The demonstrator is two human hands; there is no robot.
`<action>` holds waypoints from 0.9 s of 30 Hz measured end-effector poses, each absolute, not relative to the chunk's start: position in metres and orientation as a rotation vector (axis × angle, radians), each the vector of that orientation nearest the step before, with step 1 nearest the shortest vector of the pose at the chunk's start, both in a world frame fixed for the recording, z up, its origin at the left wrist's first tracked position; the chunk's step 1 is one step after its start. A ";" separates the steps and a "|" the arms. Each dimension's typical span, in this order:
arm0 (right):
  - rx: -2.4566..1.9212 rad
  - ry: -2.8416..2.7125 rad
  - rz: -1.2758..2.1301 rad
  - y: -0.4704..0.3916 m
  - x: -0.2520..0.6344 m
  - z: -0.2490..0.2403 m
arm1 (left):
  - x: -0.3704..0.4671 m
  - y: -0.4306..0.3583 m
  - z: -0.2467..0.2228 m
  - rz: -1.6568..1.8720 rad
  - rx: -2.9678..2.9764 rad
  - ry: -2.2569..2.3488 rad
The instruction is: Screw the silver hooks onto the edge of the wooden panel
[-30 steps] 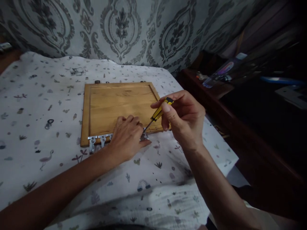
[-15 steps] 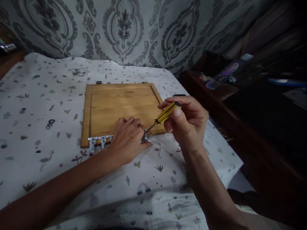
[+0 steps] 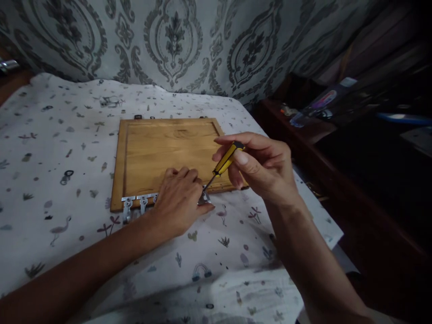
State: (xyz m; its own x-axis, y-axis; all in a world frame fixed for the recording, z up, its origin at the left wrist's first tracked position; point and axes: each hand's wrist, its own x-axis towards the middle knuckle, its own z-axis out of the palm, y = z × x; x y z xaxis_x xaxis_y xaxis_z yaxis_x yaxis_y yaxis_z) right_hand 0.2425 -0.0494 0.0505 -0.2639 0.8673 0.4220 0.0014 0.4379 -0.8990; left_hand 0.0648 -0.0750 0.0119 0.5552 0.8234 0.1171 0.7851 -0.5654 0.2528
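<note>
A wooden cabinet door (image 3: 172,150) with a raised frame lies flat on the printed cloth. Along its near edge sit several metal hinges (image 3: 143,201). My left hand (image 3: 180,200) rests over this edge, its fingers curled and its thumb against a hinge (image 3: 204,198) at the right end of the row; part of that hinge is under the hand. My right hand (image 3: 258,164) pinches the yellow-and-black handle of a screwdriver (image 3: 225,159) between thumb and fingers. The screwdriver leans down to the left, its tip at the hinge beside my left hand.
White patterned cloth (image 3: 77,148) covers the surface under the door. Behind it hangs a grey patterned curtain (image 3: 173,40). On a dark wooden ledge at the right lies a clear plastic bottle (image 3: 320,103). Small dark items (image 3: 138,117) lie by the door's far edge.
My right hand has shifted slightly left, and the screwdriver now stands steeper with its handle turned. My left hand stays on the hinge. The view has moved slightly.
</note>
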 end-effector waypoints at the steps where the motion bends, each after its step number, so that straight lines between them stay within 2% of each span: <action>1: -0.758 -1.616 1.024 -0.048 0.242 0.049 | 0.065 -0.075 0.012 0.327 2.614 1.370; 10: -0.698 -1.434 0.932 -0.048 0.236 0.037 | 0.065 -0.075 0.012 0.331 2.595 1.345; 27: -0.787 -1.456 1.040 -0.051 0.248 0.020 | 0.065 -0.076 0.013 0.308 2.624 1.347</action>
State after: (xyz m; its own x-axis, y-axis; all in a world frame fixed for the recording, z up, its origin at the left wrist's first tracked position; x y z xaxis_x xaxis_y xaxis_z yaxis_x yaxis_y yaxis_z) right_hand 0.2481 -0.0507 0.0197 -0.1516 0.9056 0.3961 -0.0812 0.3880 -0.9181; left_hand 0.0647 -0.0756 0.0126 0.5690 0.8159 0.1027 0.7794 -0.5750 0.2488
